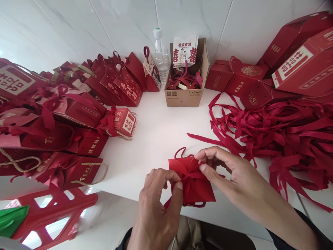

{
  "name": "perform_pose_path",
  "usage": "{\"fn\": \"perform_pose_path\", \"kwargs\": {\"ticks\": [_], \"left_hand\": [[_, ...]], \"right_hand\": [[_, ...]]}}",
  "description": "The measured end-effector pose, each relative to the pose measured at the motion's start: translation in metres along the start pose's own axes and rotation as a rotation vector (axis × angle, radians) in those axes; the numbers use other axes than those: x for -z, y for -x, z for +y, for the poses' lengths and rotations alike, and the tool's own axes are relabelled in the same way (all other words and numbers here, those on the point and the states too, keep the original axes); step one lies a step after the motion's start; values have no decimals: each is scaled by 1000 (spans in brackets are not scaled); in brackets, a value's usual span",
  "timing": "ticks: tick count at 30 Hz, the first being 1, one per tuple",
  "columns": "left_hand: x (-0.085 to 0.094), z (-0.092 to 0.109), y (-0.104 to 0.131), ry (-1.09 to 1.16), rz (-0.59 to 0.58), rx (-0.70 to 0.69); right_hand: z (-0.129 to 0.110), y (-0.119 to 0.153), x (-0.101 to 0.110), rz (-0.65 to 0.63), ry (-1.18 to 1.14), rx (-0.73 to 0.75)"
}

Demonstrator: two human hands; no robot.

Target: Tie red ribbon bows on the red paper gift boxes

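A red gift box (205,192) lies near the table's front edge, its petal-like flaps folded together on top. A red ribbon (191,176) crosses the middle of the flaps, and twisted red cord handles stick out at the far and near sides. From the left, my left hand (162,196) pinches the ribbon between thumb and forefinger. My right hand (225,170) is closed at the box's upper right corner, thumb and forefinger on what looks like the ribbon's other part. The fingers partly hide the knot and the flap edges.
Loose red ribbons (260,128) are heaped on the right. Red gift boxes (78,111) crowd the left side; more red boxes (244,78) stand at back right. A cardboard box (182,99) and plastic bottle (161,55) stand by the wall. A red plastic stool (85,205) is at lower left.
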State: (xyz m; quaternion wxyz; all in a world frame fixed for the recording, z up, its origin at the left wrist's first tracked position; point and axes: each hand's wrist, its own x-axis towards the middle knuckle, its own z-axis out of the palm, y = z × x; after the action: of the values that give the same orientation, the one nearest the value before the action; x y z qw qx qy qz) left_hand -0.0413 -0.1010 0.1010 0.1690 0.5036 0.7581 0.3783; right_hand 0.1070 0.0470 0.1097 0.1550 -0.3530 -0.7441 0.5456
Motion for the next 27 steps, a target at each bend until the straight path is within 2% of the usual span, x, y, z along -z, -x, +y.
{"fn": "perform_pose_path", "kwargs": {"ticks": [7,13,18,27], "left_hand": [[1,1,0,68,26,111],[-1,0,1,216,42,126],[0,-3,2,297,48,229],[1,-8,0,148,60,217]], "right_hand": [[7,1,2,-3,18,-47],[7,3,2,-21,-3,-62],[8,0,2,2,24,-67],[8,0,5,32,65,-42]]}}
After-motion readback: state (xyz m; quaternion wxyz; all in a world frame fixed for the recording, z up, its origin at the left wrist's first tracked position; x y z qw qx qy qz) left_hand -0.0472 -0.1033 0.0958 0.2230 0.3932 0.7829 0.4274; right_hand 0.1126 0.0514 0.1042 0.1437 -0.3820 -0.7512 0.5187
